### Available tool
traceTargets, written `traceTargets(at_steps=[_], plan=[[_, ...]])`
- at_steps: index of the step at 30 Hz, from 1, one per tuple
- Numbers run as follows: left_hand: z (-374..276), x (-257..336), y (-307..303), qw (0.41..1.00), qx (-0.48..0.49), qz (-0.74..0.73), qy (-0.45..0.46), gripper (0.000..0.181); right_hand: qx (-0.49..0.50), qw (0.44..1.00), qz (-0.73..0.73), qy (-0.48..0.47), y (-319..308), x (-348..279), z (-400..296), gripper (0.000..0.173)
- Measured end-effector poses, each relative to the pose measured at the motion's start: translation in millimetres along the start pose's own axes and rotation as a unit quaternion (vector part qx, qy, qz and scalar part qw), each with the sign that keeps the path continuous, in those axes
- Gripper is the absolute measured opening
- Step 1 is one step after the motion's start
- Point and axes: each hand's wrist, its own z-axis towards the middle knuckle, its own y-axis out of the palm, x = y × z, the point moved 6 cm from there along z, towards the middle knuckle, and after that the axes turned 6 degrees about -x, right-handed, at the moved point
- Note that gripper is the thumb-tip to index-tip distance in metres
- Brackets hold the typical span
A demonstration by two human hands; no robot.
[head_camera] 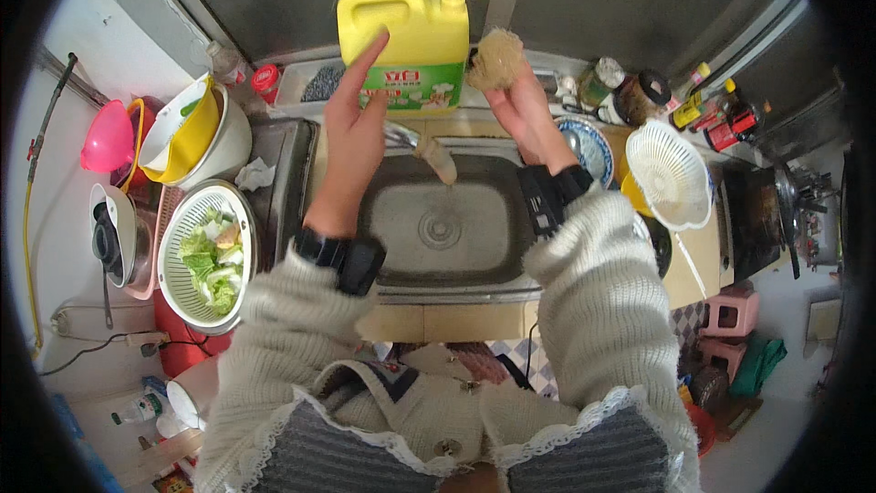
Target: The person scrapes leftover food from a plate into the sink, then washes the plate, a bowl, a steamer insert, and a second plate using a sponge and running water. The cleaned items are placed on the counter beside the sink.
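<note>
My right hand [521, 109] grips a tan fibrous scrubber [498, 58] above the back right of the sink. My left hand [352, 144] is raised at the back left, fingers apart, with nothing seen in it. Its fingertips overlap a yellow detergent jug [404, 27] with a pump top; whether they touch it cannot be told. The jug bears a green label and stands on the sill behind the sink. Between my hands, the metal faucet [402, 135] ends in a pale sleeve [438, 161] over the steel sink basin [438, 209].
A white colander [171, 274] of cut cabbage [212, 263] stands left, below nested basins [198, 144]. On the right are a white plastic basket [669, 174], a blue-patterned bowl [588, 144] and several sauce bottles [729, 130]. A stove [749, 219] lies farther right.
</note>
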Motion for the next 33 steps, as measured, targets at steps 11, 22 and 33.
traceTargets(at_steps=[11, 22, 33], plan=[[-194.1, -166.0, 38.5, 0.824, 0.052, -0.092, -0.556, 0.029, 0.168, 0.920, 0.207, 0.287, -86.2, 208.5, -143.1, 0.043], [-194.3, -246.2, 99.2, 0.757, 0.011, -0.297, -0.581, 0.026, 0.259, 0.924, -0.230, 0.162, -101.8, 194.9, -129.9, 0.016], [-201.9, -227.3, 140.8, 0.594, -0.041, -0.464, -0.656, 0.031, 0.279, 0.733, -0.555, 0.277, -124.1, 174.3, -134.9, 0.033]])
